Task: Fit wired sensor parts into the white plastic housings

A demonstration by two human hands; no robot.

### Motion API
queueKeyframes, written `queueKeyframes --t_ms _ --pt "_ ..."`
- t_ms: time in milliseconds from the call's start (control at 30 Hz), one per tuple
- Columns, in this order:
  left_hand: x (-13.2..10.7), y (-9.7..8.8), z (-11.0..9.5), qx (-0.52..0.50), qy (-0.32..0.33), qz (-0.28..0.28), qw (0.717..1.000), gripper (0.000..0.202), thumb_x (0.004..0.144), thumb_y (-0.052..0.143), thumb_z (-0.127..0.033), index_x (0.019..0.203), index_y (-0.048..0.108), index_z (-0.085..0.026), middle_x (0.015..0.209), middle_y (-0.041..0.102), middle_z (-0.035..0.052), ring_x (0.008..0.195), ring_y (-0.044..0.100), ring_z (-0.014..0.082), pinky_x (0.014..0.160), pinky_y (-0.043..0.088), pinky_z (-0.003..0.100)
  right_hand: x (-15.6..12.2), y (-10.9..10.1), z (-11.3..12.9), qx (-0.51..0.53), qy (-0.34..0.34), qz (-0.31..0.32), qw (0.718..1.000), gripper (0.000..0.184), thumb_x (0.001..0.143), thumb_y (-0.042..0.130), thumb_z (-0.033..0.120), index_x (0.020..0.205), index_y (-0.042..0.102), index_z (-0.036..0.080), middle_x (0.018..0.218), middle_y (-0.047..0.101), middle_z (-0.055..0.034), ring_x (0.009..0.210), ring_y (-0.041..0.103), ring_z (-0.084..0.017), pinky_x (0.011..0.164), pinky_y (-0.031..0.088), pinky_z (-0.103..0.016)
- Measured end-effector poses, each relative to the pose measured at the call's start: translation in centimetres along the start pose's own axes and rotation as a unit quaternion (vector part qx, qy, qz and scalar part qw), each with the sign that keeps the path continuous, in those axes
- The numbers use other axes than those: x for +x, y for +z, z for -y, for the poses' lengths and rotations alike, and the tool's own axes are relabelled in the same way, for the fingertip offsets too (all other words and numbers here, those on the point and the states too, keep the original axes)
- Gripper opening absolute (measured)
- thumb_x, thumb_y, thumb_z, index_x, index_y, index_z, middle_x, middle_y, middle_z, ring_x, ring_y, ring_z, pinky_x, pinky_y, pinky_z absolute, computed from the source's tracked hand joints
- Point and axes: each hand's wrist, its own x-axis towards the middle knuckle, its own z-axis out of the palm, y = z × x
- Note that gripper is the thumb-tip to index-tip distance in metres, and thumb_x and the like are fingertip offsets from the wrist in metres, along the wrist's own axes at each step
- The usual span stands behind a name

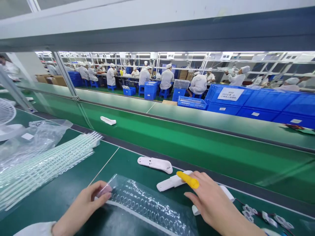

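Note:
Between the thumb and fingers of my left hand point(99, 196) is the upper left corner of a clear plastic sheet point(147, 205) with rows of ring shapes, lying on the green bench. My right hand point(213, 200), a yellow finger cot point(188, 179) on its index finger, is over a long white plastic casing part point(171, 183). Its thumb and index finger are apart; whether the fingertip touches the part I cannot tell. Another white casing part point(155, 164) rests just beyond. More white pieces are partly hidden behind the right hand.
Long wrapped strips point(56, 164) and a crumpled clear bag point(36, 137) lie left, beside a white fan point(8, 114). Small wired parts point(267, 218) are at right. A white part point(108, 120) sits on the green conveyor belt point(172, 134). Blue crates point(258, 111) and seated workers are beyond.

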Motion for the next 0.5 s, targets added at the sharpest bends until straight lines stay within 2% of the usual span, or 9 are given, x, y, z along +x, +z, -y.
queueKeyframes --t_ms 67,133,233,333,367,433,500 --pt "-1.3 1.0 -1.1 -0.104 -0.025 0.048 0.993 0.026 0.071 0.059 -0.045 0.073 0.052 -0.02 0.068 0.052 -0.0031 0.061 0.051 0.014 0.056 0.044 0.023 -0.8 -0.1 1.4 0.104 0.056 -0.028 0.993 0.017 0.077 0.05 0.017 0.091 0.056 0.024 0.084 0.064 -0.0047 0.072 0.06 -0.02 0.061 0.051 -0.031" --pt "-2.3 2.5 -1.8 -0.187 -0.041 0.095 0.977 0.03 0.067 0.065 -0.044 0.074 0.05 -0.019 0.067 0.052 -0.0027 0.058 0.049 0.0126 0.047 0.044 0.022 -1.5 0.5 3.2 0.172 0.084 -0.03 0.981 0.023 0.075 0.052 0.018 0.096 0.054 0.027 0.084 0.064 -0.0027 0.069 0.061 -0.018 0.057 0.052 -0.027" --pt "-3.1 4.8 -2.1 -0.265 -0.023 0.154 0.952 0.036 0.063 0.071 -0.043 0.073 0.047 -0.018 0.066 0.053 -0.0018 0.057 0.047 0.0111 0.043 0.042 0.018 -2.0 2.0 5.9 0.2 0.098 -0.038 0.974 0.037 0.07 0.055 0.014 0.105 0.051 0.027 0.092 0.063 -0.0036 0.077 0.062 -0.018 0.064 0.053 -0.026" --pt "-3.3 6.3 -2.2 -0.301 -0.006 0.178 0.937 0.041 0.059 0.075 -0.04 0.076 0.045 -0.018 0.063 0.054 -0.0027 0.055 0.046 0.0088 0.044 0.04 0.016 -2.0 3.5 7.3 0.212 0.126 -0.056 0.967 0.046 0.069 0.057 0.015 0.113 0.049 0.026 0.105 0.061 -0.0062 0.092 0.06 -0.022 0.075 0.052 -0.03" --pt "-3.3 6.6 -2.3 -0.306 -0.004 0.179 0.935 0.044 0.058 0.077 -0.04 0.079 0.044 -0.018 0.063 0.056 -0.0027 0.055 0.046 0.0086 0.043 0.039 0.016 -2.0 3.9 7.5 0.224 0.14 -0.051 0.963 0.042 0.069 0.058 0.015 0.109 0.051 0.026 0.103 0.063 -0.0055 0.091 0.061 -0.021 0.075 0.052 -0.03" --pt "-3.4 6.8 -2.5 -0.308 -0.006 0.177 0.935 0.05 0.056 0.077 -0.042 0.086 0.044 -0.018 0.065 0.06 -0.0007 0.056 0.049 0.01 0.044 0.04 0.017 -1.7 4.4 7.6 0.272 0.177 -0.017 0.946 0.025 0.069 0.06 0.015 0.091 0.058 0.026 0.087 0.067 -0.0018 0.08 0.063 -0.018 0.07 0.053 -0.027" --pt "-3.4 6.7 -2.8 -0.312 -0.028 0.171 0.934 0.051 0.058 0.075 -0.044 0.09 0.047 -0.017 0.071 0.063 0.0031 0.06 0.053 0.0124 0.047 0.044 0.02 -1.5 4.7 7.4 0.342 0.221 0.022 0.913 0.011 0.069 0.059 0.014 0.072 0.057 0.024 0.07 0.065 0.0019 0.067 0.063 -0.015 0.064 0.052 -0.023"
